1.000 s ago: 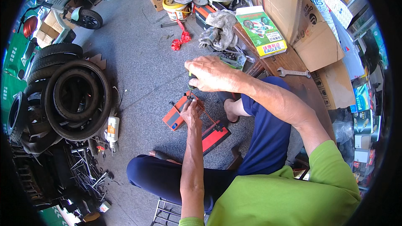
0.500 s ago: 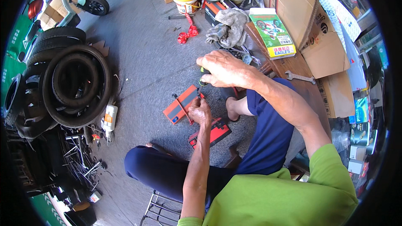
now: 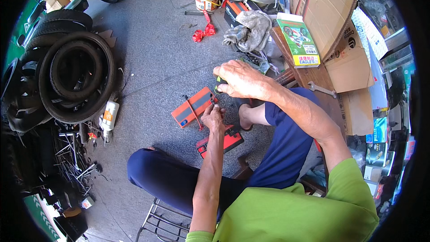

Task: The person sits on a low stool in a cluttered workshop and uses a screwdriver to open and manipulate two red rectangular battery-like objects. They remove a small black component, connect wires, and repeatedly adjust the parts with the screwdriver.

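My right hand [image 3: 242,79] is closed around the black-and-green handle of what looks like a screwdriver [image 3: 218,84], held above the floor. Just below it, my left hand [image 3: 213,118] pinches a small dark piece whose kind is hidden by the fingers. Beneath the hands lies an orange-red and grey box-shaped battery [image 3: 182,115], with a red cable or strap [image 3: 193,109] across it. A second red-and-black battery [image 3: 228,142] sits nearer to me, partly behind my left wrist. The tool's tip cannot be made out.
Stacked tyres [image 3: 47,69] and scattered metal tools [image 3: 76,161] are at left, beside a white bottle [image 3: 109,115]. At right, a wooden bench [image 3: 298,74] bears a green box [image 3: 299,40] and a wrench [image 3: 322,89]. Grey rags [image 3: 253,29] and a yellow-lidded bucket [image 3: 205,2] stand farther off.
The whole view has tilted slightly. My right hand with the screwdriver is a little lower and closer to my left hand, which keeps its pinch.
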`<state>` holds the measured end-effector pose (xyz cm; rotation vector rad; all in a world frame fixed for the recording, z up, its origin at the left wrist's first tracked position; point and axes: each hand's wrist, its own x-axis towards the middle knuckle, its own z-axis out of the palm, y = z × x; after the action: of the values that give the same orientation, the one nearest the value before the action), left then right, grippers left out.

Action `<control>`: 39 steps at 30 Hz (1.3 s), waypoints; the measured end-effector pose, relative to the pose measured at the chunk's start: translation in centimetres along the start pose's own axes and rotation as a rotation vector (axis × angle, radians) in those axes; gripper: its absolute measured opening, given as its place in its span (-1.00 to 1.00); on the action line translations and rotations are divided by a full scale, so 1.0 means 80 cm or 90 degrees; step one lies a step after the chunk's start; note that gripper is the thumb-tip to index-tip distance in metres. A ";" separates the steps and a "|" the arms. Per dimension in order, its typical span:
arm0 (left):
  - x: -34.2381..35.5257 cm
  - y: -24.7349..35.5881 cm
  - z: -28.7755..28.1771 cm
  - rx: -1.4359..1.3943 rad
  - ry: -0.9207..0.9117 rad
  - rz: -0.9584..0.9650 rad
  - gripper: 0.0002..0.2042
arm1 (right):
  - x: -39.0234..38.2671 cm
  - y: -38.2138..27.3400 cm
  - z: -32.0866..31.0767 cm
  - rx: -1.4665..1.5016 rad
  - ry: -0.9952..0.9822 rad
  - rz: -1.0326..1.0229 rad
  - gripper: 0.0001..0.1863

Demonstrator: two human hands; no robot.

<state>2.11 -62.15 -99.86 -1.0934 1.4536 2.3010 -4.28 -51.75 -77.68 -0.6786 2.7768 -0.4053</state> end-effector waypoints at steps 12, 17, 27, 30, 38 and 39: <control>0.008 -0.002 -0.002 -0.044 -0.007 -0.038 -0.73 | 0.001 0.004 0.005 0.005 0.020 -0.024 -0.58; 0.011 -0.002 -0.004 -0.042 -0.020 -0.035 -0.78 | 0.001 0.004 0.006 -0.015 0.027 -0.043 -0.58; 0.015 -0.003 -0.013 0.103 0.002 0.023 -0.86 | 0.013 -0.027 0.001 -0.077 -0.018 -0.021 -0.50; 0.014 -0.005 -0.013 0.100 -0.005 -0.004 -0.85 | 0.010 -0.028 0.002 -0.065 0.008 -0.014 -0.51; 0.063 -0.016 -0.055 -0.291 -0.098 -0.190 -0.76 | 0.012 -0.022 0.014 -0.053 0.036 -0.045 -0.44; 0.073 -0.016 -0.064 -0.309 -0.110 -0.205 -0.68 | 0.011 -0.022 0.019 -0.058 0.056 -0.051 -0.45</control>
<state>1.13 -67.02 -105.92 -1.1049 0.6123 2.4845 -3.86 -53.99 -78.67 -0.8140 2.8725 -0.3333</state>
